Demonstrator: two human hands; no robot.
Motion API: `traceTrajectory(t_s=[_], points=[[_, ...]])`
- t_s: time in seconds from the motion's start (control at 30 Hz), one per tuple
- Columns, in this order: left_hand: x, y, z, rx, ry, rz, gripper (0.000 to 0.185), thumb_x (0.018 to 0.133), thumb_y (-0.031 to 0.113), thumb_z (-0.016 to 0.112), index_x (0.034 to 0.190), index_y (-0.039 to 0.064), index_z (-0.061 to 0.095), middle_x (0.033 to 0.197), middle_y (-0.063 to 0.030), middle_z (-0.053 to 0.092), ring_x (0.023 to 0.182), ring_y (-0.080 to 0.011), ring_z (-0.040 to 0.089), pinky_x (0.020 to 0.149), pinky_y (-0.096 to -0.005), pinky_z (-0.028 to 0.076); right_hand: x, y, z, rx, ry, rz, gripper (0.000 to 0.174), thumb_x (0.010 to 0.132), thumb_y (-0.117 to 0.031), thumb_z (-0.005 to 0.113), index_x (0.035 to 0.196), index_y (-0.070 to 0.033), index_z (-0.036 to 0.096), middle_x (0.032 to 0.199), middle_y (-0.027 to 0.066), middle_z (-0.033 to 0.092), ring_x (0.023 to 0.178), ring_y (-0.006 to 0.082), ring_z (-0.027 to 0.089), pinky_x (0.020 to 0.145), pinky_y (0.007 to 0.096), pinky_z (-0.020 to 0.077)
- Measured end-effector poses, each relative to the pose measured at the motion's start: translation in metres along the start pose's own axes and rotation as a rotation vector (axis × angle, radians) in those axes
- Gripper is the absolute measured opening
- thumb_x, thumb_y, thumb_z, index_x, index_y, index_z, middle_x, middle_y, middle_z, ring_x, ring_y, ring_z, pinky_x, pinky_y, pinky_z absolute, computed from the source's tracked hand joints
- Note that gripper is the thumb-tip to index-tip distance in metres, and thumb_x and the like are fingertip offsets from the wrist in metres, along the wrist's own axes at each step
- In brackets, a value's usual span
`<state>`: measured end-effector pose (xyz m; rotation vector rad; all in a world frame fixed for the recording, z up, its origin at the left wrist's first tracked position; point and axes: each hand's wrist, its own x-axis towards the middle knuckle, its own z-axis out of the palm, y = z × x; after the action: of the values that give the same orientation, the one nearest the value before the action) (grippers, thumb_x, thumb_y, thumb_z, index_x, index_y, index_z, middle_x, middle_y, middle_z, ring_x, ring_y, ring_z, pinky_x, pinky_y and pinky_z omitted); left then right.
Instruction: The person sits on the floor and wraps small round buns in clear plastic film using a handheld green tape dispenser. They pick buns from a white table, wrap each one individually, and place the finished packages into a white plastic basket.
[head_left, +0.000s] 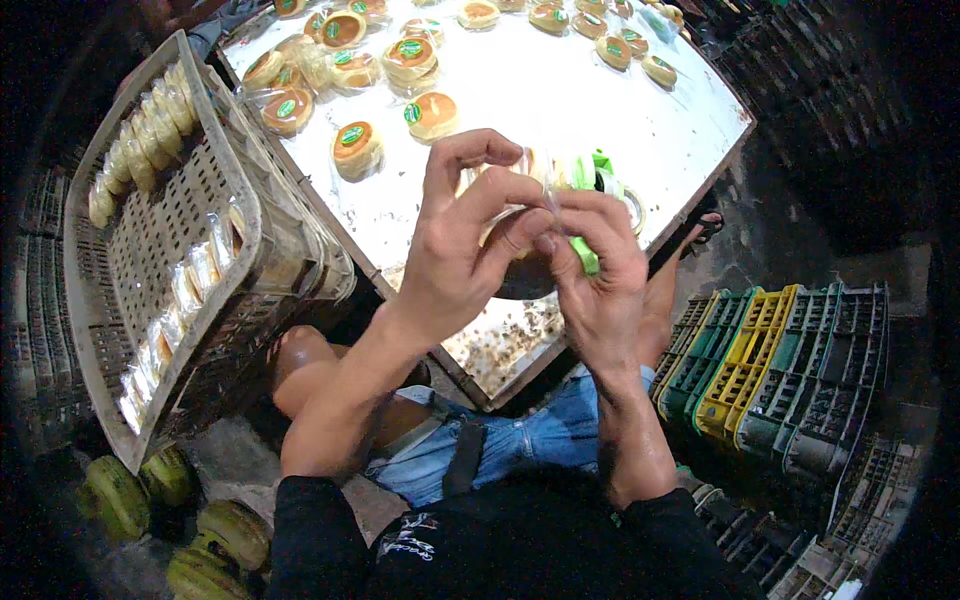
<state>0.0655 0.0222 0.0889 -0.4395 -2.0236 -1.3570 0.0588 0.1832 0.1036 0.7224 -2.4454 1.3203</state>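
My left hand (457, 240) and my right hand (604, 259) meet above the white tabletop (570, 97). Between their fingertips they pinch clear plastic wrapping (553, 184). Something pale shows behind the fingers, mostly hidden, so I cannot tell whether it is inside the wrapping. A dark rounded shape (529, 281) sits below the fingers; what it is stays unclear. Partly behind my right hand is a bright green tape dispenser (602, 163), with a tape roll (637, 211) beside it. Two round wrapped buns (358, 150) with green stickers lie beyond my left hand.
More wrapped buns (409, 56) cover the far left and back of the tabletop. At left, a tilted plastic crate (161, 202) holds rows of wrapped buns. Green, yellow and dark crates (746, 367) stand at right. Green ridged fruits, likely pumpkins (232, 532), lie on the floor.
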Motion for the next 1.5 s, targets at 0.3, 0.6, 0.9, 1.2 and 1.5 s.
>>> traceTrajectory(t_s=[0.3, 0.6, 0.9, 1.2, 1.5], points=[[0.001, 0.007, -0.004, -0.399, -0.016, -0.467, 0.033, 0.089, 0.013, 0.073, 0.116, 0.004, 0.056, 0.103, -0.0100, 0.059, 0.099, -0.0184, 0.059, 0.077, -0.0326, 0.054, 0.013, -0.003, -0.005, -0.191, 0.043, -0.182, 0.024, 0.077, 0.001, 0.075, 0.099, -0.005, 0.068, 0.099, 0.0103, 0.061, 0.092, 0.0280, 0.062, 0.078, 0.0385, 0.0501], [-0.021, -0.010, 0.026, -0.506, 0.246, -0.740, 0.019, 0.089, 0.014, 0.074, 0.086, 0.004, 0.057, 0.100, -0.0035, 0.058, 0.090, -0.0108, 0.054, 0.082, -0.0250, 0.045, 0.019, 0.011, 0.035, 0.696, 0.202, 0.494, 0.023, 0.092, -0.002, 0.064, 0.112, -0.003, 0.053, 0.125, 0.0145, 0.058, 0.106, 0.0167, 0.057, 0.091, 0.0312, 0.0472], [-0.027, -0.023, 0.039, -0.527, 0.114, -0.680, 0.022, 0.090, 0.003, 0.064, 0.102, 0.005, 0.046, 0.090, -0.0033, 0.053, 0.084, -0.0100, 0.053, 0.074, -0.0243, 0.047, -0.047, 0.123, -0.015, -0.143, 0.220, 0.753, 0.042, 0.094, -0.037, 0.064, 0.099, 0.004, 0.069, 0.108, 0.0225, 0.063, 0.098, 0.0329, 0.062, 0.089, 0.0425, 0.0462], [-0.032, -0.034, 0.051, -0.492, 0.184, -0.609, 0.023, 0.089, 0.001, 0.065, 0.101, 0.005, 0.046, 0.088, -0.0028, 0.053, 0.082, -0.0092, 0.054, 0.072, -0.0241, 0.047, -0.072, 0.137, -0.020, -0.171, 0.194, 0.753, 0.039, 0.092, -0.031, 0.065, 0.095, 0.007, 0.072, 0.101, 0.0200, 0.066, 0.097, 0.0251, 0.064, 0.086, 0.0374, 0.0470], [-0.030, -0.030, 0.052, -0.539, 0.172, -0.752, 0.020, 0.090, 0.003, 0.064, 0.099, 0.003, 0.046, 0.088, -0.0038, 0.053, 0.081, -0.0107, 0.054, 0.072, -0.0260, 0.046, -0.049, 0.055, 0.046, 0.369, 0.247, 0.302, 0.021, 0.098, -0.018, 0.061, 0.091, 0.002, 0.064, 0.105, 0.0044, 0.059, 0.097, 0.0151, 0.055, 0.090, 0.0305, 0.0435]])
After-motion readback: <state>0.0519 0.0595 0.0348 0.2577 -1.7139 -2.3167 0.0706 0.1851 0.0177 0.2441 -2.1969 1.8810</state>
